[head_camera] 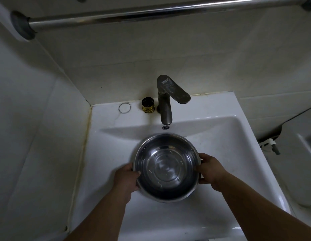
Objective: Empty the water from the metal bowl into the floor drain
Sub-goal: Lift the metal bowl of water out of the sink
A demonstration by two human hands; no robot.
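A round metal bowl (166, 168) with clear water in it is over the basin of a white sink (229, 136). My left hand (127, 179) grips the bowl's left rim, thumb on the edge. My right hand (211, 170) grips its right rim. The bowl looks level, just in front of the spout. No floor drain is in view.
A dark faucet (166, 100) stands at the back of the sink, with a small gold-based cup (148, 105) to its left. Tiled walls close in on the left and behind. A metal rail (151, 12) runs overhead. A toilet (300, 171) is to the right.
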